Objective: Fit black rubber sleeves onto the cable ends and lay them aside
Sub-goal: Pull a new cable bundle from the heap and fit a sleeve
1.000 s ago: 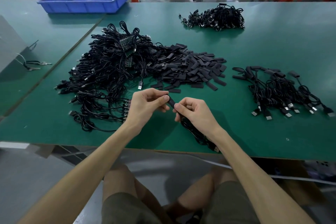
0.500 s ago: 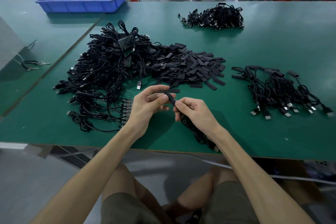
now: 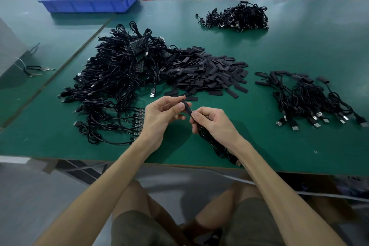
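left hand (image 3: 159,118): thumb and forefinger pinch the sleeve (image 3: 186,107), held just above the table (image 3: 299,46) in front of the body.
right hand (image 3: 211,124): fingers curl round the cable (image 3: 215,146) right below the sleeve; the slack runs under the wrist to the near table edge.
fit: the sleeve hides the cable end, so its depth cannot be told; likely part-way on.
risk, skew: a push off the cable's line may buckle the soft sleeve or jam it crooked.
risk, slip: both holds are fingertip pinches; a hard push may pop the sleeve out onto the floor.
risk, drag: the slack's far plug lies at the edge; a tug may tip it over.
risk, mix-up: the done pile (image 3: 311,102) lies well to the right, the bare heap (image 3: 119,78) to the left; a careless toss may land it among unsleeved ones.
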`<state>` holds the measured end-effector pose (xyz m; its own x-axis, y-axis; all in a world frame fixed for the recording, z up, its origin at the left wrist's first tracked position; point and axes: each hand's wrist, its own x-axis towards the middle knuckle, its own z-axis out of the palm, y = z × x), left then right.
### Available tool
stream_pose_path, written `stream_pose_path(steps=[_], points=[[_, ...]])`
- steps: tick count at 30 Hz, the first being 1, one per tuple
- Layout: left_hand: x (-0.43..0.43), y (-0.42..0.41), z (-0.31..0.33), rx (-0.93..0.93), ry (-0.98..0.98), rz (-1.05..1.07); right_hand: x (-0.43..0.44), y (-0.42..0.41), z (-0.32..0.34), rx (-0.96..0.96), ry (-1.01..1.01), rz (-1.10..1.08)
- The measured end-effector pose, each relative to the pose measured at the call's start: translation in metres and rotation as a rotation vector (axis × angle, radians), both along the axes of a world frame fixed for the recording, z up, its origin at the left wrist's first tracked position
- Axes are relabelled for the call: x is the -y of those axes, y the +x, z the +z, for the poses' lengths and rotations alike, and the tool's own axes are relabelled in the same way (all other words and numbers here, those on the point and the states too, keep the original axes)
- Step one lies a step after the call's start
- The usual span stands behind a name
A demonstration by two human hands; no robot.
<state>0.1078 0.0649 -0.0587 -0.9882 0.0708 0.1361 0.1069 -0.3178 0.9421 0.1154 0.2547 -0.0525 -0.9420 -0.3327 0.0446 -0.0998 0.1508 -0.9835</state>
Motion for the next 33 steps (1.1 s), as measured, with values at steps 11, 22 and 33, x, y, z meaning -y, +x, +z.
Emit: stream_pose_path(steps=[11, 22, 33], points=[[-0.0020, 0.0014, 0.0019, -0.026, -0.025, 0.013, 0.0003, -0.0003, 0.0005, -0.001, 0.001, 0.001], [-0.0027, 0.0020, 0.0022, -0.009, -0.030, 0.014, 0.0006, 0.0010, 0.0023, -0.015, 0.002, -0.001], [-0.0024, 0.0028, 0.0028, -0.008, -0.022, 0.025, 0.0015, 0.0008, 0.0018, -0.007, -0.001, 0.000]])
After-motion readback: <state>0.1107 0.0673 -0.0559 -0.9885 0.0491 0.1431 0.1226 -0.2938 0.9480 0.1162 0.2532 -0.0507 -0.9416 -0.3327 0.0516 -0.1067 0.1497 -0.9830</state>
